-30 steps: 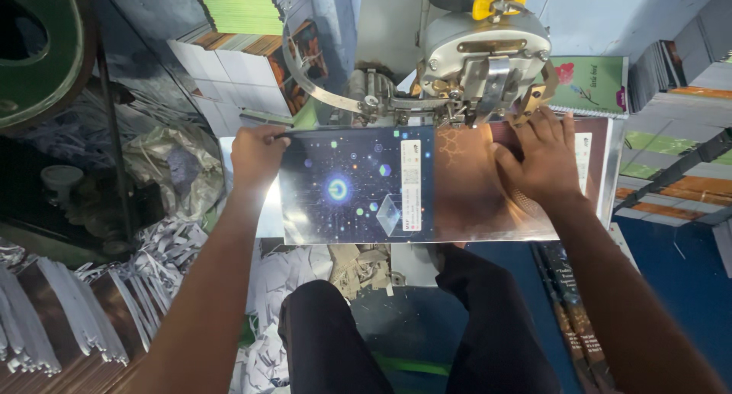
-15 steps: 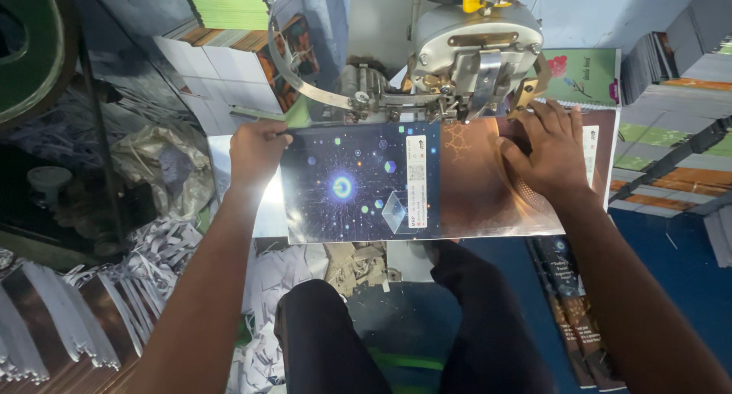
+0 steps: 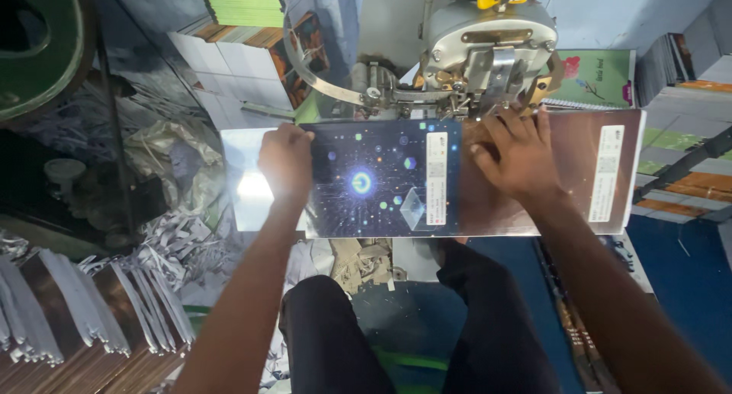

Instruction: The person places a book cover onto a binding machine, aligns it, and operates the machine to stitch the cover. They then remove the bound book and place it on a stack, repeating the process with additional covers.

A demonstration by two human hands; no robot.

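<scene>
Amid stacked booklets, feeding the glossy cover sheet (image 3: 396,177) under the stitching machine head (image 3: 488,51), left hand (image 3: 286,159) flat, right hand (image 3: 515,154) spread, apparently mid-stitch; next calling for steady alignment.

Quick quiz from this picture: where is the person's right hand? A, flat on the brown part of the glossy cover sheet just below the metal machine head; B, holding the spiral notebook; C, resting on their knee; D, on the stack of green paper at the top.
A: the right hand lies spread on the brown half of the cover sheet, beneath the machine head.

Two hands, the left hand (image 3: 286,159) and right hand (image 3: 518,152), press one glossy cover sheet (image 3: 435,177) beneath one stitching machine (image 3: 480,47).
</scene>
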